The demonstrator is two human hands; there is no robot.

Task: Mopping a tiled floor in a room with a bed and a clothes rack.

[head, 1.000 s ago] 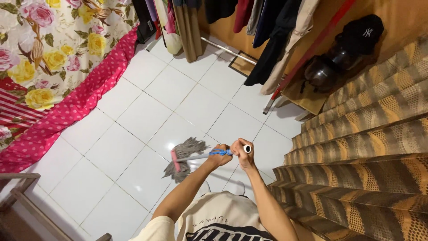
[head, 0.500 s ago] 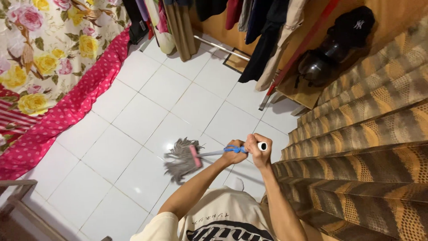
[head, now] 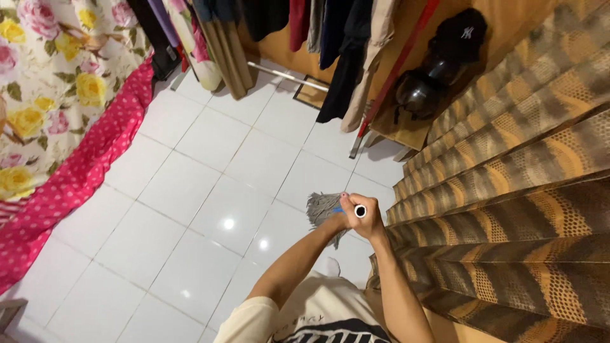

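Mop [head: 323, 207] on white tiled floor [head: 210, 184], handle end-on, right hand [head: 365, 219] fingers wrapped round it — left hand [head: 340, 220] apparently gripping just below

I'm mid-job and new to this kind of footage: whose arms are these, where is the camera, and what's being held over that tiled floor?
The camera sits on a person's head and looks straight down, so the two bare arms are the wearer's own. Both the left hand and the right hand grip the top of a mop handle, seen end-on. Its grey string mop head rests on the white tiled floor, close to the patterned carpeted stairs. A floral bedspread with a pink dotted edge lies to one side, hanging clothes ahead.
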